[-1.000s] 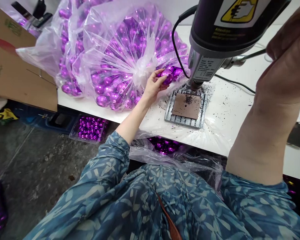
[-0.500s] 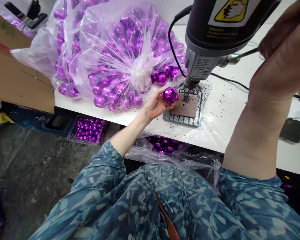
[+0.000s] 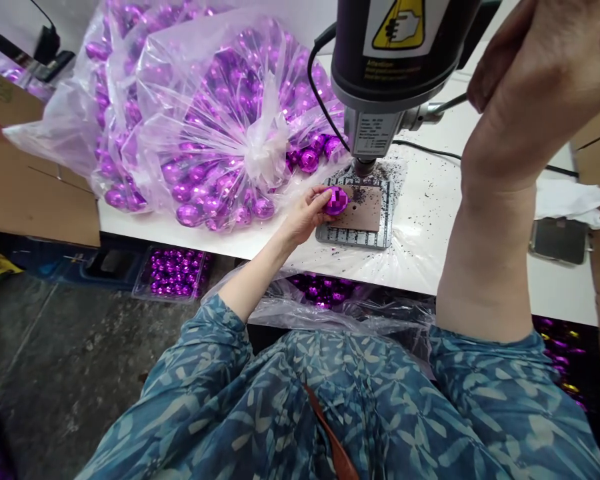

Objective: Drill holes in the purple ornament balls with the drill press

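Observation:
My left hand (image 3: 305,217) pinches a shiny purple faceted ball (image 3: 337,200) between thumb and fingers. The ball is over the left part of a brown board (image 3: 367,217) with a small hole, which lies on a slotted grey base plate (image 3: 353,241). Above the plate hangs the dark head of a bench machine (image 3: 395,73) that looks like a drill press; a warning label is on it. At the upper right, my right hand (image 3: 525,87) is closed at the end of the machine's side lever (image 3: 450,104). Its fingers are partly hidden and cut off by the frame.
Clear plastic bags (image 3: 195,133) full of purple balls fill the table's left side. Dark flakes lie around the plate. A phone (image 3: 560,240) and white paper (image 3: 573,200) lie at right. Below the table edge are a clear box (image 3: 170,273) and a bag (image 3: 325,290) with purple balls.
The view has shifted, moving the machine and table leftward in the picture. My left hand has turned over, its back now showing, with the ball lower and closer over the board. My right hand stays by the lever.

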Motion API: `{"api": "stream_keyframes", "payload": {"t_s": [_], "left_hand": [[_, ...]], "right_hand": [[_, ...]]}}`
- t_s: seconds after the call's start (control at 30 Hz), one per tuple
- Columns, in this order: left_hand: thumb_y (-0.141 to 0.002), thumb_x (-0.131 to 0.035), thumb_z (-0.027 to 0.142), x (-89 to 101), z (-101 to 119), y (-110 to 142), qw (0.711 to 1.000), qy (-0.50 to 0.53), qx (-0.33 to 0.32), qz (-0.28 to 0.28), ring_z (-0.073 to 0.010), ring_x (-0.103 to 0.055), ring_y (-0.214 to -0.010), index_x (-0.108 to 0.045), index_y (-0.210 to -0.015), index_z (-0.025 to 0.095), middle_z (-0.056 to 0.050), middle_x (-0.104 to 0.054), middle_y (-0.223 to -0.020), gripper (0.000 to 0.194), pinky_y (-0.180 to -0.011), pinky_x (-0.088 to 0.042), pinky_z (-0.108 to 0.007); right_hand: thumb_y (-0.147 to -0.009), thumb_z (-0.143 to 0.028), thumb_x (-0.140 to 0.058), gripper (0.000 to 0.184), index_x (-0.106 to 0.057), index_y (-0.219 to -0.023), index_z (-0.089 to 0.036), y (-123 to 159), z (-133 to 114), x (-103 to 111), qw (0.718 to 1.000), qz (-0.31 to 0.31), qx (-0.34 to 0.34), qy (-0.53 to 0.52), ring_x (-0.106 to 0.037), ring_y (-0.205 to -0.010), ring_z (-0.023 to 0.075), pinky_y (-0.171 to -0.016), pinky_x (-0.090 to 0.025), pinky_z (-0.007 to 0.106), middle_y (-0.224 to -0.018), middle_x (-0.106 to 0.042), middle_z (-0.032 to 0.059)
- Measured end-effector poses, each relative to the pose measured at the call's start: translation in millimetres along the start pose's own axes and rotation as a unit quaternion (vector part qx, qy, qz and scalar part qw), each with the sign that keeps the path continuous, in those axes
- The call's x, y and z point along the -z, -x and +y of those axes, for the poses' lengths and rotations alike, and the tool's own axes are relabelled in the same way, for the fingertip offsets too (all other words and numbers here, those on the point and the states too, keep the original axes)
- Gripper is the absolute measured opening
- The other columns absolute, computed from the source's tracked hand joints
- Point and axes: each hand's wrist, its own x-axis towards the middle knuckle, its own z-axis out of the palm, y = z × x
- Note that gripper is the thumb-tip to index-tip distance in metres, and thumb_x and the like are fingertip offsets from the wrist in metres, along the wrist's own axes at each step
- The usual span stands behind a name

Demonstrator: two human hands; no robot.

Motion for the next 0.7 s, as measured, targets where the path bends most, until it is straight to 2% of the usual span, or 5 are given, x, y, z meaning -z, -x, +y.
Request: {"api": "stream_keyframes", "payload": {"t_s": [0.17, 0.3, 0.4, 0.57, 0.7], "left_hand": [[-0.08, -0.098, 0.044, 0.0, -9.4, -7.4, 0.987, -0.128, -0.09, 0.019, -0.0189, -0.08, -0.102, -0.066, -0.124, 0.024, -0.005, -0.083, -0.112, 0.058, -0.092, -0.065, -0.034], [-0.081, -0.096, 0.036, -6.8, -11.9, -12.6, 0.964, -0.225, -0.136, 0.021, -0.0194, -0.08, -0.099, -0.066, -0.12, 0.021, -0.007, -0.083, -0.113, 0.051, -0.089, -0.065, -0.034], [-0.086, -0.092, 0.039, -12.2, -10.8, -15.7, 0.941, -0.297, -0.161, 0.015, -0.0204, -0.08, -0.098, -0.071, -0.122, 0.019, -0.01, -0.083, -0.119, 0.047, -0.088, -0.065, -0.036], [-0.087, -0.092, 0.046, -16.8, -17.2, -23.1, 0.91, -0.357, -0.209, 0.018, -0.0249, -0.077, -0.111, -0.073, -0.132, 0.021, -0.009, -0.082, -0.121, 0.055, -0.098, -0.063, -0.039], [-0.09, -0.091, 0.05, -18.1, -31.5, -24.4, 0.923, -0.321, -0.207, 0.045, -0.0242, -0.078, -0.11, -0.063, -0.136, 0.024, -0.008, -0.08, -0.118, 0.059, -0.098, -0.063, -0.04]], "right_hand": [[-0.038, -0.117, -0.005, 0.117, -0.014, -0.072, -0.006, 2.9, -2.1, -2.9, 0.998, 0.029, -0.023, -0.052, -0.042, -0.059, -0.0113, -0.067, -0.025, 0.006, -0.063, -0.017, 0.0028], [-0.042, -0.117, -0.009, 0.121, -0.032, -0.071, -0.002, 3.9, -5.4, -1.8, 0.998, 0.022, -0.018, -0.05, -0.038, -0.059, -0.0142, -0.066, -0.021, 0.006, -0.067, -0.038, 0.0034], [-0.045, -0.115, -0.005, 0.118, -0.033, -0.068, -0.002, 4.6, -9.3, -0.6, 0.999, 0.008, -0.02, -0.043, -0.04, -0.059, -0.0141, -0.067, -0.024, 0.006, -0.069, -0.043, 0.004], [-0.044, -0.118, -0.015, 0.119, -0.032, -0.074, -0.005, 3.9, -6.2, -1.3, 0.997, 0.029, -0.018, -0.071, -0.042, -0.056, -0.0087, -0.066, -0.026, 0.009, -0.062, -0.027, 0.0023], [-0.045, -0.118, -0.014, 0.119, -0.033, -0.077, -0.005, 5.2, -5.8, -0.5, 0.997, 0.03, -0.018, -0.074, -0.044, -0.057, -0.0079, -0.065, -0.025, 0.01, -0.063, -0.031, 0.0016]]}}
